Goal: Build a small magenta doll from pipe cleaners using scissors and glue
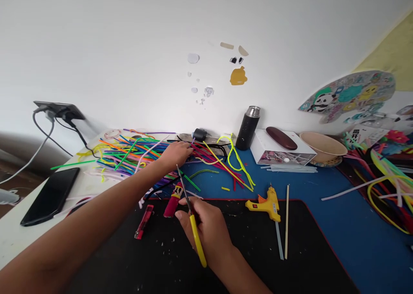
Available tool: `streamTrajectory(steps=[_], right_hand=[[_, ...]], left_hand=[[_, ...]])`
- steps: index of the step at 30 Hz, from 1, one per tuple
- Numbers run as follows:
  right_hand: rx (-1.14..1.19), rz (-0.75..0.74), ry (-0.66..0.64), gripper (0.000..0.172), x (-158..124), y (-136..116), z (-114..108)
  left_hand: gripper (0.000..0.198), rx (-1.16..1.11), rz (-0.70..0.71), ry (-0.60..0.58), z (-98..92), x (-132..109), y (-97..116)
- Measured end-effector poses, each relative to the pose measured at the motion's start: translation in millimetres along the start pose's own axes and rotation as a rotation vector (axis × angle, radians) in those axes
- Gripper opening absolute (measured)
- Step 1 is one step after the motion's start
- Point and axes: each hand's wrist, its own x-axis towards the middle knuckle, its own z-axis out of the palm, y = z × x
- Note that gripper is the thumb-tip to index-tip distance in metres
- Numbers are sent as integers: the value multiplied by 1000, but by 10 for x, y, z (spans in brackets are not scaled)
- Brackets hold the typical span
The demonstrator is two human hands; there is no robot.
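Note:
My left hand (pixel 177 155) reaches over a pile of many-coloured pipe cleaners (pixel 129 154) at the back of the table. Its fingers are bent down among the stems, and their tips are hidden, so I cannot tell if they grip one. My right hand (pixel 208 223) is closed around scissors with yellow handles (pixel 197 241), above the black mat (pixel 251 259). The blades point up and away, toward the pile. Just left of the scissors lies a small magenta item with a patterned top (pixel 173 201). A small red see-through item with a metal end (pixel 144 222) lies farther left.
A yellow glue gun (pixel 267 204) and a thin wooden stick (pixel 287 221) lie on the mat's right. Behind stand a black flask (pixel 248 128), a white drawer box (pixel 280 150) and a beige bowl (pixel 324 145). A phone (pixel 50 195) lies left, near cords (pixel 75 130).

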Motion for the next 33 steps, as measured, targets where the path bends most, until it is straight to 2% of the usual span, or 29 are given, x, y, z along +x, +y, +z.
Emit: streamTrajectory(steps=[4,21,27,31,33], right_hand=[[-30,4,-39,30,-21,-19,2],[-100,-51,-87,35,-36,16,25],[-127,-35,-108,29,-21,1,17],[-143,-43,-104,29,-22,14,25],[-150,-43,-106,29,-21,14,27]], left_hand=[[19,40,38,-5,52,22,-14],[28,18,45,-27,72,36,-27],[18,-25,17,-63,145,51,-29],[34,-59,-12,-87,185,69,-50],[29,-78,-26,-77,165,68,-76]])
